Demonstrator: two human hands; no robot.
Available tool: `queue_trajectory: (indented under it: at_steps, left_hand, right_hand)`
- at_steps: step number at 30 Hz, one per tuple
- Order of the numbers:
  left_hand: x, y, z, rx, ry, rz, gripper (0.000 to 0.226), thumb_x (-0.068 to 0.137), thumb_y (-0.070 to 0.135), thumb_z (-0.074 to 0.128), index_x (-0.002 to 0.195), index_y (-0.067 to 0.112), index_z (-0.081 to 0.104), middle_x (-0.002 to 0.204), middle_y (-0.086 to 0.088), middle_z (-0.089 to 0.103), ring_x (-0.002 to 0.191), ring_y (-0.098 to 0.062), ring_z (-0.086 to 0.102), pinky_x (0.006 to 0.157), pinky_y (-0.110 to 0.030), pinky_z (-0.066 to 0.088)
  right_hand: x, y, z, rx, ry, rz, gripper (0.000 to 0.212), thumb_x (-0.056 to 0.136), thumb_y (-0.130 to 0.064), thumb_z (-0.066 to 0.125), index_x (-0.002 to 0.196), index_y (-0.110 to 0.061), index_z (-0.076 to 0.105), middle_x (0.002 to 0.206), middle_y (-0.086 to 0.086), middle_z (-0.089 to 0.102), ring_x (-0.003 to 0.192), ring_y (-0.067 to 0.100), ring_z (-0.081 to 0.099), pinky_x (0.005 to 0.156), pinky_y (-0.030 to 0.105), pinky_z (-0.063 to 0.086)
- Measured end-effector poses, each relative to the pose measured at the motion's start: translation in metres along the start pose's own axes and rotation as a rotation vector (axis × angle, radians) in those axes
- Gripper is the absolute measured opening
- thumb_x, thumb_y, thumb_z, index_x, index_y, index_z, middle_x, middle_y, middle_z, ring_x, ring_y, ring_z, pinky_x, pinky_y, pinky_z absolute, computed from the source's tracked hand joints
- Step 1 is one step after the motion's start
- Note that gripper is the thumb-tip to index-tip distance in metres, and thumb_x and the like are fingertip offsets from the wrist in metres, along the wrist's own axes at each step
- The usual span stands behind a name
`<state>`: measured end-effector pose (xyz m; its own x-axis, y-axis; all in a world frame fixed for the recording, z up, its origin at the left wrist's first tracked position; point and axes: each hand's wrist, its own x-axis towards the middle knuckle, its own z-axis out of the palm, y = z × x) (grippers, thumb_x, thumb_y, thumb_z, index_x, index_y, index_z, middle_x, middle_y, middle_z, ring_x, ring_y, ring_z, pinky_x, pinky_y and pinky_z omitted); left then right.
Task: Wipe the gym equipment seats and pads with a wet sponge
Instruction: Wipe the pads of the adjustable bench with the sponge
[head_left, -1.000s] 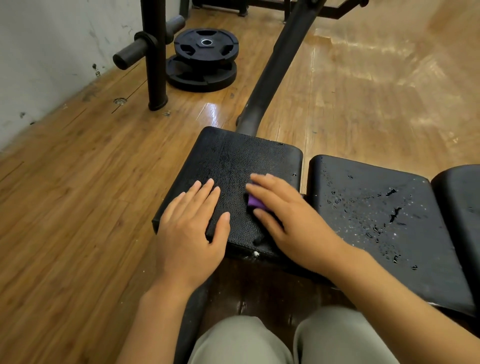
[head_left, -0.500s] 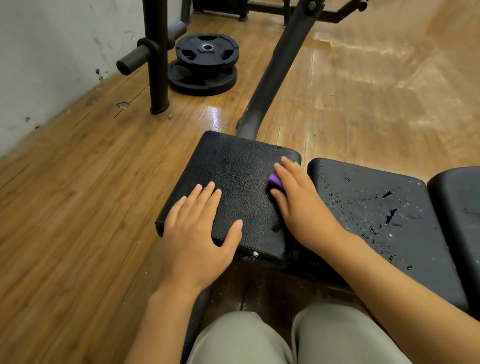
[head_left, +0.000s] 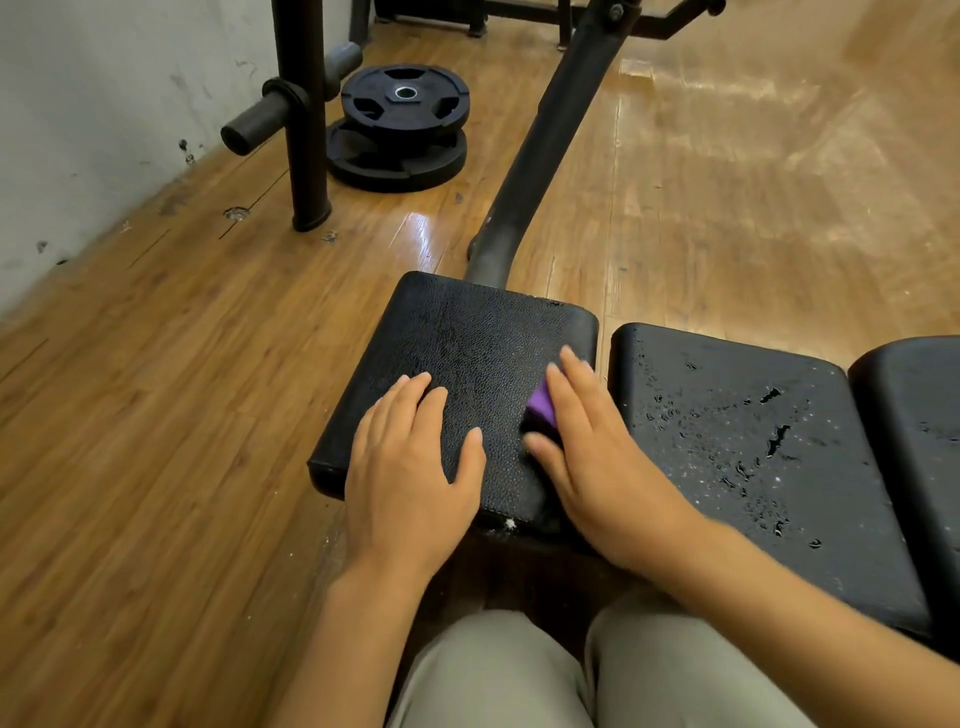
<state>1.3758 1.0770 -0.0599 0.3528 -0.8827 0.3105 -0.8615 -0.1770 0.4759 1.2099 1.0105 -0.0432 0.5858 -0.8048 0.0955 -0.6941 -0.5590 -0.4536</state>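
Pebbled black vinyl seat pad (head_left: 467, 338) – damp sheen – beside glossy wood-plank floor (head_left: 156, 415) and matt metal frame tube (head_left: 540, 140)

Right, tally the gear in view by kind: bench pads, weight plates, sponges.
Bench pads: 3, namely the seat pad, the wet middle pad and the edge pad
Weight plates: 2, top stacked on bottom
Sponges: 1 purple sponge
Total: 6
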Motion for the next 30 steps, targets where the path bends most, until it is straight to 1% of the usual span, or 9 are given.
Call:
queue_trajectory:
  at_steps: [3,5,9,11,15,19,24,27,30]
  left_hand:
    - [0.01,0.005,0.0,-0.02,-0.057,0.017,0.052,0.094,0.04,0.05,0.133,0.008,0.06,0.147,-0.008,0.051,0.142,-0.022,0.039,0.116,-0.034,0.023]
    - [0.017,0.01,0.003,-0.035,-0.096,0.022,0.05,0.097,0.038,0.053,0.14,0.01,0.055,0.153,-0.005,0.044,0.146,-0.019,0.032,0.118,-0.031,0.017]
    - [0.021,0.014,0.011,0.036,-0.103,0.034,0.067,0.094,0.053,0.028,0.144,0.015,0.05,0.156,-0.001,0.04,0.148,-0.014,0.028,0.122,-0.031,0.013]
    - [0.02,0.012,0.012,0.058,-0.117,0.038,0.072,0.092,0.056,0.02,0.147,0.017,0.047,0.158,0.0,0.037,0.149,-0.012,0.025,0.123,-0.03,0.01]
    - [0.018,0.012,0.013,0.084,-0.138,0.044,0.072,0.094,0.055,0.018,0.149,0.018,0.043,0.159,0.0,0.034,0.15,-0.013,0.022,0.123,-0.031,0.01]
    - [0.017,0.011,0.013,0.098,-0.151,0.051,0.071,0.095,0.054,0.019,0.149,0.017,0.042,0.159,-0.001,0.033,0.15,-0.014,0.023,0.123,-0.032,0.011]
    - [0.017,0.01,0.012,0.097,-0.168,0.06,0.072,0.094,0.055,0.018,0.149,0.016,0.043,0.159,-0.001,0.033,0.15,-0.015,0.023,0.123,-0.034,0.013]
    - [0.018,0.01,0.012,0.1,-0.175,0.057,0.074,0.093,0.057,0.015,0.151,0.017,0.04,0.161,0.001,0.03,0.151,-0.013,0.019,0.124,-0.033,0.011]
    - [0.016,0.01,0.012,0.106,-0.159,0.049,0.073,0.094,0.056,0.017,0.15,0.017,0.041,0.16,0.001,0.031,0.15,-0.013,0.02,0.123,-0.033,0.01]
  right_hand:
    - [0.053,0.018,0.002,-0.018,0.068,0.107,0.061,0.106,-0.03,0.038,0.153,0.003,0.018,0.163,0.021,0.003,0.151,0.035,0.0,0.124,0.039,0.0]
    - [0.085,0.027,0.001,-0.028,0.095,0.169,0.057,0.107,-0.025,0.038,0.152,0.003,0.019,0.162,0.022,0.003,0.151,0.036,0.001,0.123,0.04,0.001]
    - [0.122,0.038,-0.002,0.007,0.141,0.229,0.045,0.106,-0.019,0.04,0.144,0.005,0.035,0.157,0.025,0.021,0.146,0.039,0.016,0.119,0.039,0.009]
    - [0.119,0.037,-0.003,0.031,0.142,0.219,0.043,0.105,-0.018,0.042,0.142,0.003,0.039,0.156,0.023,0.024,0.145,0.039,0.019,0.12,0.04,0.013]
    - [0.071,0.024,-0.003,0.046,0.104,0.093,0.049,0.105,-0.02,0.044,0.15,-0.003,0.033,0.163,0.013,0.013,0.151,0.032,0.007,0.124,0.04,0.007]
    - [0.034,0.017,-0.005,0.064,0.055,-0.019,0.054,0.104,-0.025,0.044,0.153,-0.007,0.029,0.165,0.004,0.01,0.152,0.021,0.0,0.12,0.024,-0.002]
    - [0.086,0.031,-0.008,0.053,0.087,0.148,0.055,0.105,-0.023,0.044,0.152,0.0,0.025,0.163,0.016,0.01,0.152,0.031,0.004,0.124,0.036,0.004]
    - [0.1,0.03,-0.006,0.09,0.116,0.262,0.057,0.106,-0.022,0.041,0.153,0.001,0.019,0.163,0.018,0.007,0.151,0.029,0.002,0.123,0.034,0.003]
    - [0.077,0.018,-0.009,0.158,0.126,0.302,0.061,0.107,-0.022,0.038,0.154,0.001,0.008,0.164,0.017,-0.001,0.151,0.026,-0.005,0.12,0.03,-0.003]
